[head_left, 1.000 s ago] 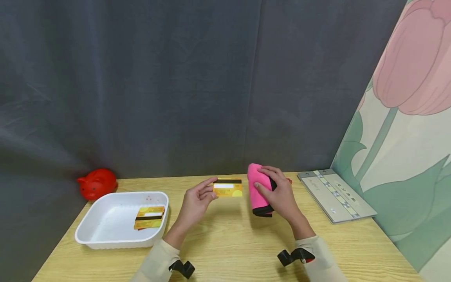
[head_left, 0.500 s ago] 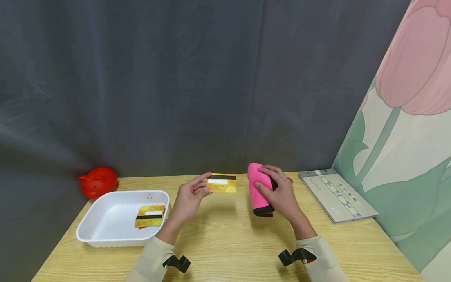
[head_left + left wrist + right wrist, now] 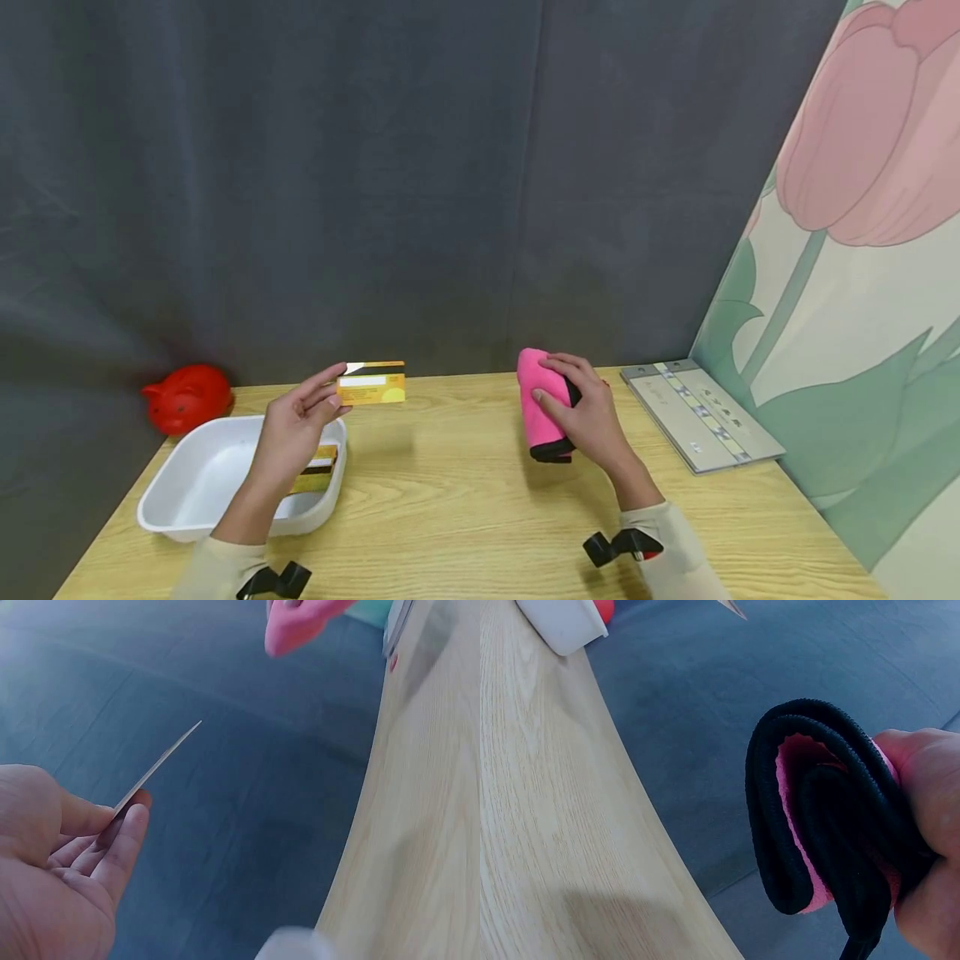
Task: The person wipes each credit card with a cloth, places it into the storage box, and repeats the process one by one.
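Observation:
My left hand (image 3: 291,437) pinches a yellow card (image 3: 372,390) with a dark stripe and a white strip, held up above the tray's right side. In the left wrist view the card (image 3: 159,765) appears edge-on between thumb and fingers. My right hand (image 3: 588,412) grips a rolled pink cloth (image 3: 538,400) with black edging, raised over the table. From the right wrist view, the cloth's (image 3: 780,825) folded layers and black trim face the camera. Under my left forearm, the white tray (image 3: 180,479) holds more yellow cards (image 3: 318,471), partly hidden by that hand.
A red piggy bank (image 3: 189,398) stands behind the tray at the back left. At the right lies a grey book (image 3: 701,415) with a patterned band, against the flower-printed wall (image 3: 847,333). A dark curtain (image 3: 375,183) closes off the table's back edge (image 3: 450,377).
My left hand has carried the card leftward, away from the pink cloth and over toward the tray. My right hand keeps hold of the cloth in about the same place.

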A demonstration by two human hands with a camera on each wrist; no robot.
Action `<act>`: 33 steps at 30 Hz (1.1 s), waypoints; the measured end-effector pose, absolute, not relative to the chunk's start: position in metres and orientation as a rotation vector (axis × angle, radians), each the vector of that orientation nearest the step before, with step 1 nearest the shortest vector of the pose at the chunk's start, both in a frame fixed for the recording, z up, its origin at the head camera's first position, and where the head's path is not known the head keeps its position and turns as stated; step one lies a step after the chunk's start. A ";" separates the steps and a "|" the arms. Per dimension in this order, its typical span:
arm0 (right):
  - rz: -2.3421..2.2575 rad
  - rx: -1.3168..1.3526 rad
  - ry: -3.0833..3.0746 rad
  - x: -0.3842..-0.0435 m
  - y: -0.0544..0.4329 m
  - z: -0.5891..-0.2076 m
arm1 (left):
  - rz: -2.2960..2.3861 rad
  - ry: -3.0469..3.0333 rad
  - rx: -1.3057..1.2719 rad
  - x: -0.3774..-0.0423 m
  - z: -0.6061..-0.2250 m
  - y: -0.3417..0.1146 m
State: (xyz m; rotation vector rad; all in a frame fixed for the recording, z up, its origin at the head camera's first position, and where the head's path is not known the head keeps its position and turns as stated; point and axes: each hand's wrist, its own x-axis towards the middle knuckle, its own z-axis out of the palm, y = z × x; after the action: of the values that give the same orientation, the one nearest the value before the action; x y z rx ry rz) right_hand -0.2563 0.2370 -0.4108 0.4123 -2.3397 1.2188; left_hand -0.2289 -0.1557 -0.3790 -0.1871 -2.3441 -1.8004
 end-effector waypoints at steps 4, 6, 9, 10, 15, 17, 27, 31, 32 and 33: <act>1.211 0.417 -2.339 -0.256 0.237 -0.411 | -1.696 -2.386 -0.096 -0.220 -0.381 -0.180; 1.213 0.422 -2.338 -0.256 0.237 -0.411 | -1.665 -2.392 -0.083 -0.217 -0.386 -0.191; 1.224 0.423 -2.346 -0.256 0.236 -0.412 | -1.644 -2.386 -0.088 -0.214 -0.394 -0.207; 1.228 0.423 -2.349 -0.256 0.236 -0.413 | -1.643 -2.383 -0.089 -0.213 -0.397 -0.212; 1.231 0.422 -2.349 -0.256 0.236 -0.413 | -1.656 -2.381 -0.055 -0.213 -0.411 -0.231; 1.235 0.433 -2.340 -0.256 0.235 -0.412 | -1.643 -2.397 -0.031 -0.215 -0.415 -0.237; 1.246 0.424 -2.345 -0.256 0.235 -0.411 | -1.612 -2.547 0.117 -0.222 -0.427 -0.255; 1.239 0.425 -2.358 -0.257 0.236 -0.412 | -1.662 -2.613 0.128 -0.224 -0.432 -0.258; 1.239 0.426 -2.358 -0.256 0.236 -0.412 | -1.666 -2.619 0.115 -0.225 -0.432 -0.258; 1.240 0.424 -2.356 -0.256 0.237 -0.412 | -1.659 -2.628 0.099 -0.226 -0.433 -0.258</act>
State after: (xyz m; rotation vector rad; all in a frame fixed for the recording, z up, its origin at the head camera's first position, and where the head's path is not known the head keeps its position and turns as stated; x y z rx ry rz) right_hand -0.2560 0.2369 -0.4118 0.4238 -2.3564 1.2405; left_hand -0.2257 -0.2577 -0.4331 0.0988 -2.6283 -1.6593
